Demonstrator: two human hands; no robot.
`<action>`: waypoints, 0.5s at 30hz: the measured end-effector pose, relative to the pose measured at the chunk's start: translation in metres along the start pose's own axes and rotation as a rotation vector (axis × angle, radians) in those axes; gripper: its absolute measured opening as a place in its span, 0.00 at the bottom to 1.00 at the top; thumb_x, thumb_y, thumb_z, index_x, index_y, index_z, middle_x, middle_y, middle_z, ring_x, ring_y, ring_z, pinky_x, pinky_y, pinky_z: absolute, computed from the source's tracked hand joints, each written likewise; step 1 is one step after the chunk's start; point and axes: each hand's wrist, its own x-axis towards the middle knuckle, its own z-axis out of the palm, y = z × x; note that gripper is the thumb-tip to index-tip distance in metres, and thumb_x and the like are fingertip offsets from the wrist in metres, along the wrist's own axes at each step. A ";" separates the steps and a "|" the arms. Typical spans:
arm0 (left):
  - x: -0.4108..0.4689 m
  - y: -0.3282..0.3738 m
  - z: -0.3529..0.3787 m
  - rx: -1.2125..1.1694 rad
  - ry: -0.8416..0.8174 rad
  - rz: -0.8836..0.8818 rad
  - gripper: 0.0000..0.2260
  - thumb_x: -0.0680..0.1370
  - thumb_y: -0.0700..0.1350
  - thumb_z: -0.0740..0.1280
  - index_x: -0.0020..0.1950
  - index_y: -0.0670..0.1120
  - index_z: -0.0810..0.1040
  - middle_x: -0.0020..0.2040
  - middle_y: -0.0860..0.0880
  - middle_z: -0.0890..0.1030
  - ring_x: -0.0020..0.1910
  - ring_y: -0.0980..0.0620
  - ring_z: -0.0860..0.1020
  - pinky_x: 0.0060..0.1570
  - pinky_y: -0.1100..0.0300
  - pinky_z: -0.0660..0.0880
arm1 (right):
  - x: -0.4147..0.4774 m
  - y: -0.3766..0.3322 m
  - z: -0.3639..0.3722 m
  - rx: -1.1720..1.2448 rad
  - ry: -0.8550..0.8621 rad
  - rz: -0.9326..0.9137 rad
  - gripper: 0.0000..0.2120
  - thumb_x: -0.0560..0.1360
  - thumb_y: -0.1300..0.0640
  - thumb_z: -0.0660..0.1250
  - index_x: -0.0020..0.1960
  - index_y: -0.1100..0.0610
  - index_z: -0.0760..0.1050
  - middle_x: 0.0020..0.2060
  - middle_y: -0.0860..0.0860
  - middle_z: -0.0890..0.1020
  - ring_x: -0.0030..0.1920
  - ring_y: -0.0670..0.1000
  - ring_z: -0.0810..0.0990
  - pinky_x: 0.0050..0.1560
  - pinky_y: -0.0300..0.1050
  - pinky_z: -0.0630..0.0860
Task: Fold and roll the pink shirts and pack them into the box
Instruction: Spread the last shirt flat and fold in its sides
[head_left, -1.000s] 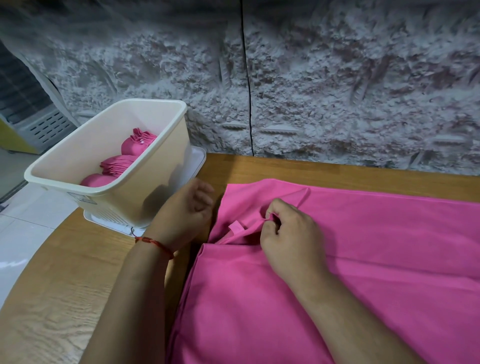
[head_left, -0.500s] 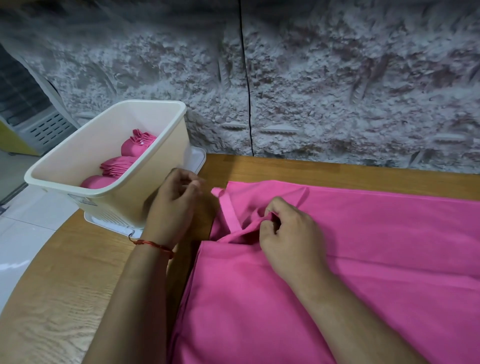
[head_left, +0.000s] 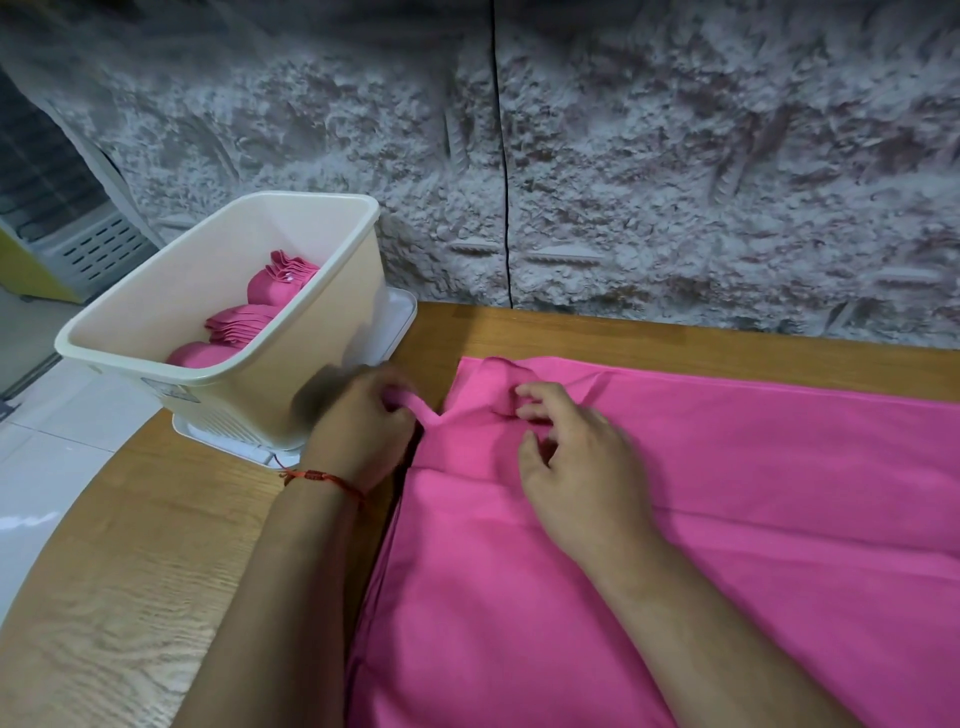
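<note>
Leftward since a moment ago, the left hand (head_left: 358, 426) now draws a narrow strip of the pink shirt (head_left: 675, 545) toward the box (head_left: 311, 364), fingers curled round the strip. The right hand (head_left: 576, 467) has loosened its pinch and rests on the cloth, fingers bent, thumb apart. Nearest, the shirt lies spread over the wooden counter (head_left: 130, 571). A red cord (head_left: 322, 477) circles the left wrist. Just beyond the left hand (blurred by motion) the cream box stands on a white tray (head_left: 400, 317), with three rolled pink shirts (head_left: 244, 322) inside. Behind rises a rough grey wall (head_left: 675, 156).
</note>
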 end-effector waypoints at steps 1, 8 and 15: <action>0.001 0.002 -0.001 0.072 0.097 -0.042 0.09 0.74 0.37 0.65 0.45 0.50 0.81 0.45 0.49 0.82 0.47 0.46 0.80 0.46 0.53 0.77 | 0.000 0.000 0.000 -0.074 -0.034 -0.023 0.22 0.76 0.52 0.66 0.69 0.40 0.71 0.60 0.36 0.83 0.59 0.45 0.79 0.61 0.52 0.75; -0.002 0.029 0.001 0.085 0.146 0.119 0.18 0.72 0.38 0.62 0.59 0.50 0.79 0.58 0.47 0.80 0.56 0.47 0.76 0.52 0.51 0.75 | 0.001 0.003 0.008 -0.340 -0.227 -0.125 0.27 0.81 0.44 0.51 0.79 0.40 0.64 0.80 0.38 0.65 0.79 0.48 0.60 0.79 0.58 0.57; -0.007 0.018 0.038 0.184 -0.370 0.325 0.20 0.85 0.52 0.60 0.78 0.58 0.69 0.79 0.58 0.68 0.80 0.52 0.60 0.79 0.46 0.56 | 0.002 0.006 0.014 -0.388 -0.280 -0.095 0.29 0.83 0.41 0.47 0.83 0.43 0.57 0.84 0.44 0.57 0.83 0.51 0.51 0.82 0.63 0.48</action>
